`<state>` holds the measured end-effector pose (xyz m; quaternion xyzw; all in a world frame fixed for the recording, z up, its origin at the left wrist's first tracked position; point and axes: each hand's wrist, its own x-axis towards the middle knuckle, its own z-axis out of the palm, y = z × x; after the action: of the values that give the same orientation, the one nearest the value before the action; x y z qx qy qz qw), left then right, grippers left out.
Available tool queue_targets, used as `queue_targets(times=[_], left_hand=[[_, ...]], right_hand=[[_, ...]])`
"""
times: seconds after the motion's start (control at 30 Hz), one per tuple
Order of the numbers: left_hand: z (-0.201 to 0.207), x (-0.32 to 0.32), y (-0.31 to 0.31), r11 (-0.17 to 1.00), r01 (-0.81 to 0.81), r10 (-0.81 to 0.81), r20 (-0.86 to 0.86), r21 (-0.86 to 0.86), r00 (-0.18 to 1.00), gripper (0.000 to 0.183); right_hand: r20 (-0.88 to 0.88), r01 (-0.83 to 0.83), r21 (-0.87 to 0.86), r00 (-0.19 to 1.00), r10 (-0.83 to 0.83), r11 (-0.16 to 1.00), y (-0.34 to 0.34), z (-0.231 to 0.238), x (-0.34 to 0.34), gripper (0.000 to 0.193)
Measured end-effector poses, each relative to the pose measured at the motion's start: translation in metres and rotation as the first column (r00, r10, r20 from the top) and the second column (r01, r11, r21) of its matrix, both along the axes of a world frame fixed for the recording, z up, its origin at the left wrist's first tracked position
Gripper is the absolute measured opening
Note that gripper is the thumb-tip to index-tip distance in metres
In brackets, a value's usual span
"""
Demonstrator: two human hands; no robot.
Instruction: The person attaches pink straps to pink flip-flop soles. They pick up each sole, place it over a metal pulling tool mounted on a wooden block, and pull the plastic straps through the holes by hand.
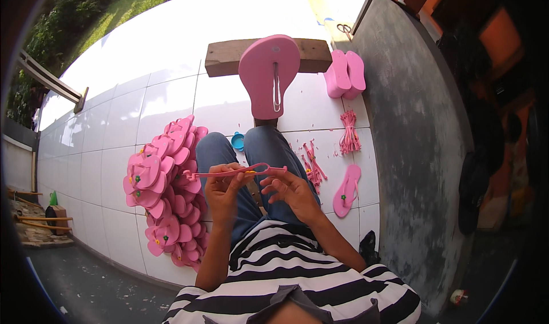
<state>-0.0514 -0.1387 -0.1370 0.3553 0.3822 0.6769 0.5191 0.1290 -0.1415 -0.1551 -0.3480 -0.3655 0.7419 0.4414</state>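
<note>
A pink flip-flop strap [206,175] is stretched across in front of my knees, with a small yellow piece near its middle. The fingers of my left hand [225,189] pinch it near the middle, and one end sticks out to the left. My right hand [290,193] has its thumb and forefinger at the strap's other end, the remaining fingers loosely curled. Beyond my knees, a pink flip-flop sole [260,66] rests on a wooden block [223,58]. A thin metal wire tool [277,89] lies on that sole.
Finished pink flip-flops [151,172] are heaped at my left. On the right are stacked soles [346,75], a tied strap bundle [349,132], loose straps [313,167] and one flip-flop [346,192]. A blue cup [237,141] stands beside my knee; scissors [343,29] lie farther off by the grey wall [406,124].
</note>
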Motion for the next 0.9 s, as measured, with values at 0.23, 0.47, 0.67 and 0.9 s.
queue_targets(times=[0.23, 0.47, 0.67, 0.9], left_hand=[[-0.027, 0.031, -0.009, 0.993, 0.026, -0.023, -0.033, 0.118, 0.999, 0.019], [-0.011, 0.028, 0.005, 0.889, 0.429, -0.458, -0.303, -0.161, 0.836, 0.028], [0.027, -0.001, 0.034, 0.759, 0.639, -0.554, -0.638, -0.123, 0.535, 0.025], [0.103, -0.016, 0.101, 0.891, 0.25, 0.133, -0.744, 0.38, 0.655, 0.014]], right_hand=[[-0.28, 0.322, -0.012, 0.908, -0.313, 0.947, 0.034, 0.021, -0.023, 0.032], [-0.466, 0.57, 0.258, 0.781, -0.416, 0.78, 0.074, 0.056, -0.008, 0.018], [0.207, 0.294, 0.803, 0.679, -0.705, 0.519, 0.089, 0.091, 0.006, 0.024], [0.331, 0.164, 0.848, 0.581, -0.744, 0.505, 0.08, 0.108, -0.005, 0.018]])
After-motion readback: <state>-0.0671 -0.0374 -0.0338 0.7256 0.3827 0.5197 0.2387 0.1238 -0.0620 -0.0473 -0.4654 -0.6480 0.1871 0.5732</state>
